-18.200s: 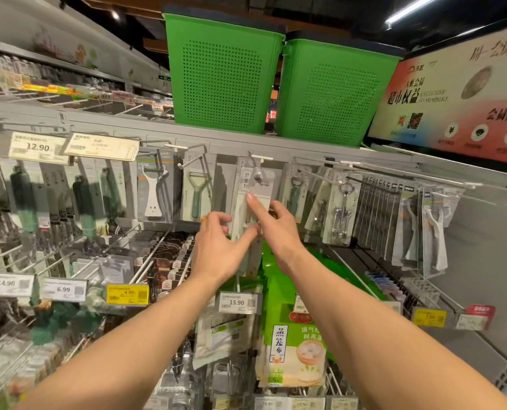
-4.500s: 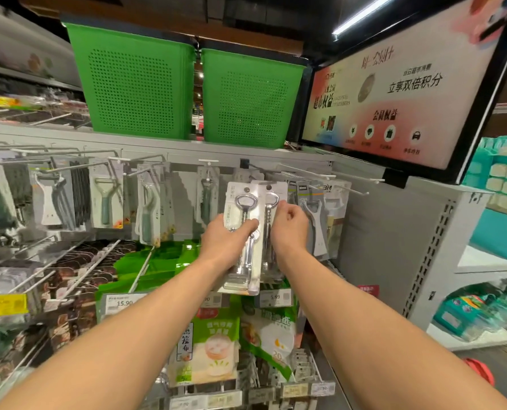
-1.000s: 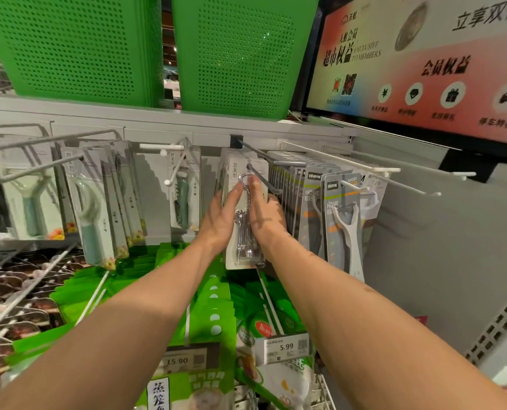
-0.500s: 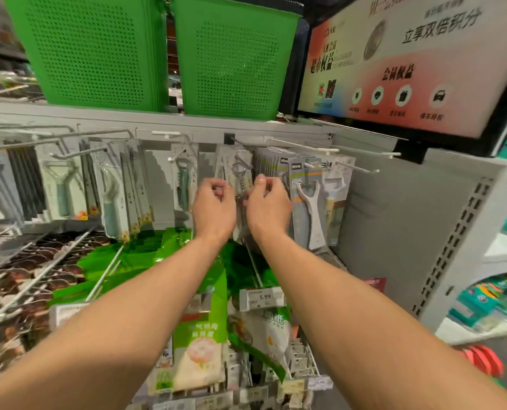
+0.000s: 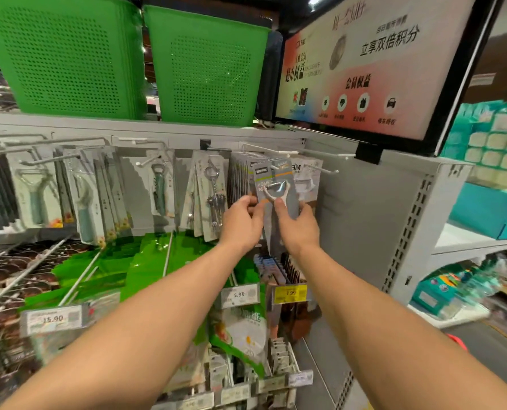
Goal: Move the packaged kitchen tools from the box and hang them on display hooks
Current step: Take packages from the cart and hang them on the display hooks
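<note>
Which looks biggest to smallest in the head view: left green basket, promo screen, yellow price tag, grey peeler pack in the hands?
1. Promo screen and left green basket: similar apparent size, both cropped, so no ranking between them.
2. Grey peeler pack, held by both the left hand and right hand.
3. Yellow price tag.

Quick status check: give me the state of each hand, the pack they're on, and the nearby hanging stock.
left hand: gripping the grey peeler pack's left edge
right hand: gripping the same pack
grey peeler pack: held, tilted, in front of its row
corkscrew packs: hanging on a hook
green baskets: standing on the top shelf
</note>
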A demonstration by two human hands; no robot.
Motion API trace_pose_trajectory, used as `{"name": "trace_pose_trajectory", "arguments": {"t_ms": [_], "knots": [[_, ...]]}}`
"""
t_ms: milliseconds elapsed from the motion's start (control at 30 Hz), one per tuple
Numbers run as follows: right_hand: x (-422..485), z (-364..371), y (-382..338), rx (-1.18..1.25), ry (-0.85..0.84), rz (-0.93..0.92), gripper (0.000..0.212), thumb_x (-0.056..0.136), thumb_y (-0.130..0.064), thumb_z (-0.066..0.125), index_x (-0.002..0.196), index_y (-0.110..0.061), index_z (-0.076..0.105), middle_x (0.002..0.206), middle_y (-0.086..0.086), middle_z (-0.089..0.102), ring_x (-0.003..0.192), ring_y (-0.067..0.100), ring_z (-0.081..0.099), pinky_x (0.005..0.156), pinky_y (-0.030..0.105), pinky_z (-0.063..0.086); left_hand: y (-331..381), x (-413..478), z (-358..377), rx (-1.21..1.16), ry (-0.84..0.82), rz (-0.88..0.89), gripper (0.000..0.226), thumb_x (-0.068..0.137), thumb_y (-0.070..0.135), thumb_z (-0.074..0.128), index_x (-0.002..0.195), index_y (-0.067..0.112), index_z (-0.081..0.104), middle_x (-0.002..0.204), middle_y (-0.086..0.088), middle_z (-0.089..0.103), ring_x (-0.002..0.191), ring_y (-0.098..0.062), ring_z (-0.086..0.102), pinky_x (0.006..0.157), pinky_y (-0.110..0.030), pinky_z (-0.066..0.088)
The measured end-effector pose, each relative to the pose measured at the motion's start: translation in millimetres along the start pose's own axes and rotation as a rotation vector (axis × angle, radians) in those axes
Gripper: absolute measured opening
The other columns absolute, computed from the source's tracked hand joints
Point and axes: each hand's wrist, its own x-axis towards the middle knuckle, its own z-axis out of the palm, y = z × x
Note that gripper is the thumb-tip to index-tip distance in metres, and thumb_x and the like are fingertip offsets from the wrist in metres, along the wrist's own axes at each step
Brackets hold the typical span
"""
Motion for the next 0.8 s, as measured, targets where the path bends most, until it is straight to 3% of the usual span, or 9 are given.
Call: {"name": "trace_pose_trajectory", "arguments": {"t_ms": [67,167,300,433,533,600,667,800], "knots": [[-2,-1,-2,0.035,-0.011,-0.008,0.072,0.086,-0.071,0.062,0.138,-0.022,0.055,0.133,0.002,0.065,0.124,0.027,0.061,0.106,0.043,0.049,0,0,1,0.016,0.048,0.02,0.026,0.108,0.03,0.054,0.119,0.01,0.067,0.081,0.01,0.06,0.07,0.003,0.052,0.061,-0.011,0.037],[-3,0,-5,0.021,-0.043,-0.022,0.068,0.091,-0.067,0.063,0.139,-0.019,0.054,0.129,0.0,0.062,0.122,0.025,0.06,0.095,0.034,0.046,0,3,-3,-0.022,0.097,0.001,0.02,0.109,0.029,0.051,0.114,0.015,0.064,0.081,0.011,0.062,0.071,-0.006,0.056,0.066,-0.025,0.037],[-6,7,-9,-0.066,-0.014,-0.058,0.083,0.086,-0.08,0.053,0.141,-0.017,0.053,0.135,0.006,0.062,0.124,0.029,0.059,0.103,0.046,0.05,-1,5,-11,0.052,0.113,0.004,0.015,0.109,0.029,0.048,0.105,0.022,0.06,0.089,0.007,0.064,0.08,-0.013,0.059,0.067,-0.027,0.037],[-7,11,-11,-0.083,0.005,-0.052,0.087,0.076,-0.088,0.043,0.129,-0.021,0.061,0.128,0.006,0.064,0.119,0.03,0.061,0.102,0.049,0.051,3,1,-13,0.026,0.155,-0.003,0.011,0.104,0.032,0.056,0.104,0.022,0.057,0.085,0.006,0.064,0.084,-0.016,0.063,0.075,-0.036,0.048],[-12,3,-9,-0.026,-0.024,-0.045,0.06,0.091,-0.072,0.051,0.124,-0.024,0.063,0.122,0.0,0.068,0.117,0.026,0.063,0.098,0.037,0.049,7,-6,-14,0.031,0.201,-0.008,0.016,0.102,0.037,0.059,0.105,0.022,0.054,0.084,0.003,0.062,0.083,-0.016,0.061,0.075,-0.038,0.05],[-15,-3,-5,-0.031,-0.016,-0.031,0.053,0.1,-0.06,0.05,0.133,-0.02,0.062,0.128,0.001,0.068,0.123,0.026,0.061,0.096,0.033,0.044,12,-14,-15,0.018,0.204,-0.01,0.016,0.102,0.037,0.059,0.103,0.021,0.055,0.082,0.003,0.062,0.08,-0.017,0.061,0.073,-0.039,0.051],[-22,-11,-3,-0.039,0.024,-0.01,0.054,0.104,-0.054,0.048,0.14,-0.017,0.06,0.135,0.005,0.067,0.127,0.028,0.059,0.097,0.032,0.042,15,-25,-13,-0.007,0.151,0.0,0.015,0.103,0.035,0.057,0.101,0.02,0.056,0.077,0.003,0.064,0.076,-0.017,0.063,0.071,-0.038,0.05],[-44,-35,7,-0.049,0.11,0.021,0.041,0.107,-0.043,0.048,0.131,-0.015,0.065,0.129,0.005,0.069,0.122,0.027,0.061,0.087,0.026,0.037,25,-49,-5,-0.027,-0.022,0.01,0.016,0.103,0.033,0.055,0.102,0.019,0.062,0.077,0.007,0.065,0.074,-0.009,0.063,0.068,-0.031,0.044]]}}
